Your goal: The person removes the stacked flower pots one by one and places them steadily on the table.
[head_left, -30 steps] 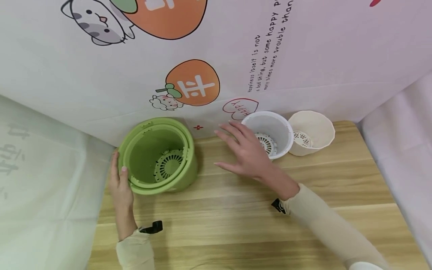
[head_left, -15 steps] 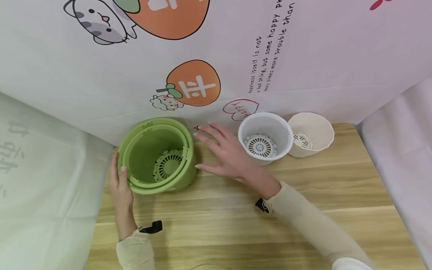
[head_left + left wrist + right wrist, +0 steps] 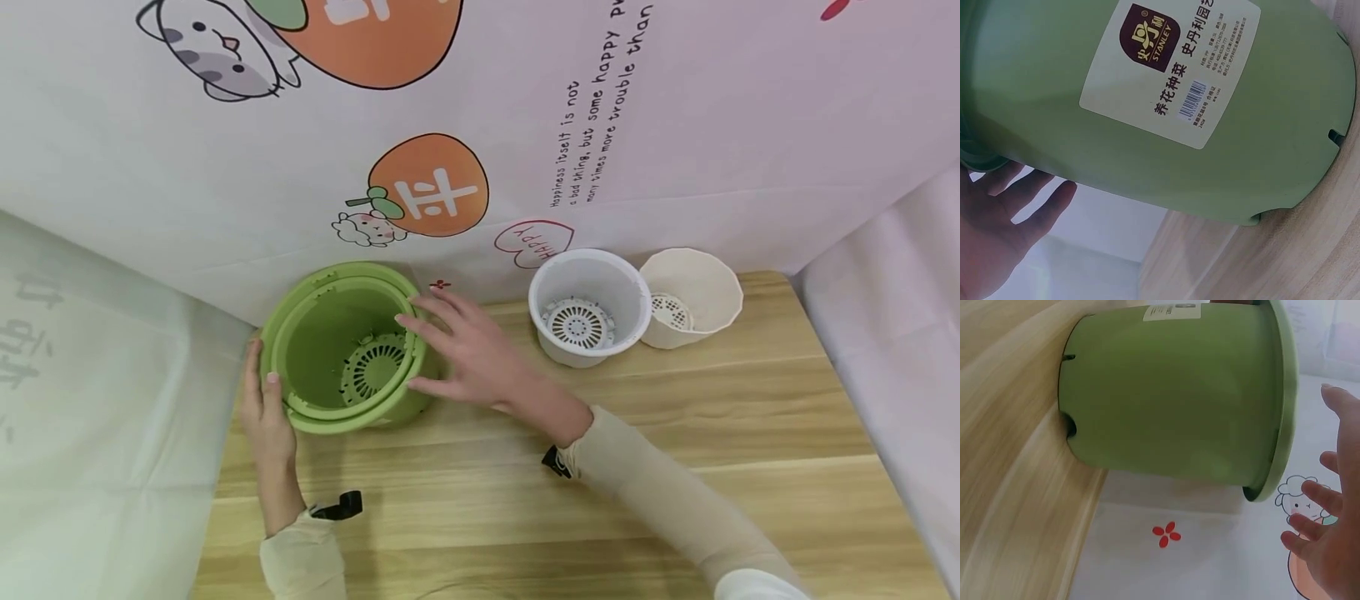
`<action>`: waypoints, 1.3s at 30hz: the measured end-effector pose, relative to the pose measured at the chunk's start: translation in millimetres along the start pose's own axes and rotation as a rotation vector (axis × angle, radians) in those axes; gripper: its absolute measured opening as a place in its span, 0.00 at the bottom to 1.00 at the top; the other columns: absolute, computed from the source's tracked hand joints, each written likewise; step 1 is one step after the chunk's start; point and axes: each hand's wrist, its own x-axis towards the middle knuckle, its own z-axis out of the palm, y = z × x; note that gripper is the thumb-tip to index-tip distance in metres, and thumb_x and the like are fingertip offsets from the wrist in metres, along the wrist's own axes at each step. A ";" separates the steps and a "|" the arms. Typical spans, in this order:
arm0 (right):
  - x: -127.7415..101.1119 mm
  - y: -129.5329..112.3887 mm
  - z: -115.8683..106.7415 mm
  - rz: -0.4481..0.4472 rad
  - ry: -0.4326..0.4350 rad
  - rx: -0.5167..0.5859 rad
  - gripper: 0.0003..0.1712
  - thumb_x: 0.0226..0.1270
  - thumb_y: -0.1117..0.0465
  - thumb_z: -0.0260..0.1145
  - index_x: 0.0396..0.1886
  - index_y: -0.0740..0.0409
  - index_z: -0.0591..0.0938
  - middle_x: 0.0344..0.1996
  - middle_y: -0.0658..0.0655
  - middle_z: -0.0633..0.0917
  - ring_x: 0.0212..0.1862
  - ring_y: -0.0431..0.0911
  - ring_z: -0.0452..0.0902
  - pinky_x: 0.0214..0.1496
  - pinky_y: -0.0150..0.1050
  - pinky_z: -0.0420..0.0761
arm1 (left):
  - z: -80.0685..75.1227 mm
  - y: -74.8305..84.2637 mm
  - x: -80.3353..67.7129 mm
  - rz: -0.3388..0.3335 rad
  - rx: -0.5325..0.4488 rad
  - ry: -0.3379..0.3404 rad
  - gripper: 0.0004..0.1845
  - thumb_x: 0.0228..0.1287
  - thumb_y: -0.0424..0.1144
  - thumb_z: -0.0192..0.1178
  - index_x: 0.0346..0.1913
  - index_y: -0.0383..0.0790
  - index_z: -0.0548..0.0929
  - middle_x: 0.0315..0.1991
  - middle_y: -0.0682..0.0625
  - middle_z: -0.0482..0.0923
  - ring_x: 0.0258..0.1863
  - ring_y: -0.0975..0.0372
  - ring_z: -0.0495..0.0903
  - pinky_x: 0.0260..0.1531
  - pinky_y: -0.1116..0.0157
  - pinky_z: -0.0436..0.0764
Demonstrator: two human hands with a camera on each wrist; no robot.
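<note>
The green pot [image 3: 348, 346] looks light, stiff and smooth; left hand [image 3: 262, 408] braces its left wall with straight fingers, spread right hand [image 3: 465, 358] reaches its right rim, probably the best hold.

Bright, even, diffuse light w/ only soft shadows beside the green pot [image 3: 348, 350] on the tabletop [image 3: 525, 500]. Head view sharp, slight bending at edges. Right wrist view: tabletop [image 3: 1004, 456] streaked w/ motion blur, wide-angle warp; hands soft up close.
</note>
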 end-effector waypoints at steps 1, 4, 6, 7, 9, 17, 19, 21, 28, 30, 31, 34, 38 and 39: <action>0.9 -1.1 1.2 0.005 -0.008 0.002 0.47 0.58 0.30 0.65 0.71 0.52 0.72 0.68 0.63 0.71 0.70 0.61 0.63 0.76 0.52 0.57 | 0.3 0.3 0.2 -0.001 0.001 -0.001 0.27 0.77 0.34 0.41 0.75 0.35 0.60 0.77 0.46 0.55 0.77 0.56 0.51 0.74 0.66 0.48; 3.2 -5.2 2.4 0.035 -0.056 -0.002 0.47 0.60 0.29 0.63 0.72 0.50 0.70 0.69 0.62 0.70 0.72 0.61 0.60 0.75 0.53 0.58 | 0.6 1.2 -0.1 -0.006 -0.001 0.002 0.27 0.77 0.34 0.41 0.76 0.35 0.60 0.77 0.45 0.55 0.77 0.55 0.51 0.74 0.66 0.48; 4.6 -7.8 3.1 0.057 -0.091 -0.005 0.46 0.61 0.29 0.61 0.73 0.49 0.69 0.70 0.61 0.69 0.73 0.61 0.58 0.75 0.53 0.58 | 0.7 1.5 -0.3 -0.003 -0.005 0.004 0.27 0.77 0.33 0.41 0.75 0.34 0.60 0.77 0.45 0.55 0.77 0.55 0.51 0.74 0.65 0.48; 5.2 -8.9 3.4 0.067 -0.106 -0.007 0.46 0.62 0.28 0.60 0.73 0.48 0.69 0.70 0.61 0.69 0.74 0.61 0.57 0.75 0.54 0.58 | 0.8 1.5 -0.3 0.000 -0.009 0.005 0.27 0.76 0.33 0.41 0.75 0.34 0.60 0.77 0.44 0.55 0.77 0.54 0.51 0.74 0.65 0.48; 6.1 -10.7 5.1 0.089 -0.139 -0.008 0.46 0.62 0.28 0.59 0.74 0.47 0.68 0.71 0.61 0.69 0.74 0.61 0.56 0.76 0.53 0.57 | 1.1 1.2 -0.3 0.005 -0.019 0.005 0.27 0.76 0.33 0.41 0.75 0.33 0.60 0.77 0.44 0.55 0.77 0.54 0.51 0.74 0.66 0.48; 10.7 -18.0 8.0 0.170 -0.283 -0.002 0.43 0.65 0.27 0.54 0.74 0.44 0.69 0.72 0.57 0.68 0.76 0.63 0.51 0.77 0.55 0.52 | -0.9 -5.6 1.8 -0.014 -0.026 -0.009 0.27 0.76 0.32 0.43 0.76 0.37 0.60 0.78 0.48 0.54 0.77 0.56 0.50 0.74 0.67 0.47; 11.9 -19.3 7.9 0.176 -0.297 -0.007 0.43 0.65 0.27 0.54 0.73 0.43 0.69 0.72 0.57 0.67 0.76 0.64 0.50 0.77 0.55 0.52 | -2.7 -13.8 3.7 -0.024 -0.021 -0.012 0.28 0.76 0.32 0.44 0.76 0.39 0.60 0.78 0.49 0.53 0.77 0.57 0.50 0.74 0.67 0.47; 13.0 -20.7 7.9 0.173 -0.309 -0.021 0.42 0.66 0.26 0.53 0.73 0.43 0.70 0.73 0.57 0.66 0.76 0.64 0.49 0.77 0.55 0.51 | -4.3 -23.8 5.8 -0.029 -0.017 -0.012 0.28 0.76 0.32 0.44 0.76 0.39 0.60 0.78 0.50 0.53 0.77 0.58 0.50 0.74 0.67 0.46; 20.8 -30.6 8.4 0.173 -0.401 -0.057 0.42 0.69 0.25 0.44 0.71 0.42 0.72 0.75 0.57 0.62 0.76 0.71 0.39 0.76 0.60 0.44 | -6.4 -39.7 8.3 -0.028 -0.021 -0.017 0.28 0.76 0.35 0.46 0.77 0.43 0.60 0.78 0.52 0.53 0.77 0.60 0.50 0.75 0.66 0.46; 23.9 -35.2 8.9 0.183 -0.426 -0.071 0.42 0.68 0.24 0.43 0.71 0.41 0.72 0.75 0.55 0.64 0.75 0.73 0.37 0.75 0.63 0.44 | -6.7 -39.1 8.0 -0.029 -0.017 -0.017 0.28 0.76 0.35 0.47 0.77 0.45 0.60 0.78 0.53 0.54 0.77 0.60 0.50 0.75 0.66 0.47; 25.4 -37.5 9.2 0.190 -0.439 -0.078 0.42 0.69 0.24 0.42 0.71 0.41 0.73 0.74 0.54 0.65 0.75 0.74 0.36 0.75 0.63 0.44 | -6.9 -38.2 7.7 -0.030 -0.015 -0.017 0.29 0.75 0.35 0.48 0.77 0.46 0.60 0.78 0.53 0.54 0.77 0.61 0.50 0.75 0.67 0.47; 28.4 -43.3 10.5 0.213 -0.476 -0.099 0.40 0.69 0.25 0.42 0.70 0.40 0.74 0.73 0.51 0.68 0.74 0.75 0.34 0.74 0.66 0.46 | -7.4 -36.8 7.0 -0.039 -0.003 -0.015 0.30 0.74 0.35 0.51 0.76 0.48 0.61 0.78 0.53 0.55 0.77 0.61 0.51 0.74 0.67 0.47; 30.3 -47.4 10.7 0.229 -0.510 -0.112 0.38 0.71 0.26 0.42 0.65 0.39 0.79 0.72 0.49 0.70 0.74 0.75 0.31 0.73 0.67 0.50 | -7.4 -32.2 5.9 -0.045 0.001 -0.018 0.31 0.72 0.35 0.53 0.76 0.45 0.61 0.78 0.49 0.54 0.77 0.59 0.51 0.75 0.65 0.46; 30.4 -47.7 10.6 0.232 -0.516 -0.108 0.38 0.71 0.26 0.41 0.64 0.39 0.80 0.72 0.49 0.70 0.74 0.74 0.31 0.73 0.67 0.49 | -7.1 -29.2 5.3 -0.043 0.001 -0.020 0.32 0.72 0.35 0.53 0.76 0.43 0.61 0.78 0.48 0.54 0.77 0.58 0.50 0.75 0.65 0.46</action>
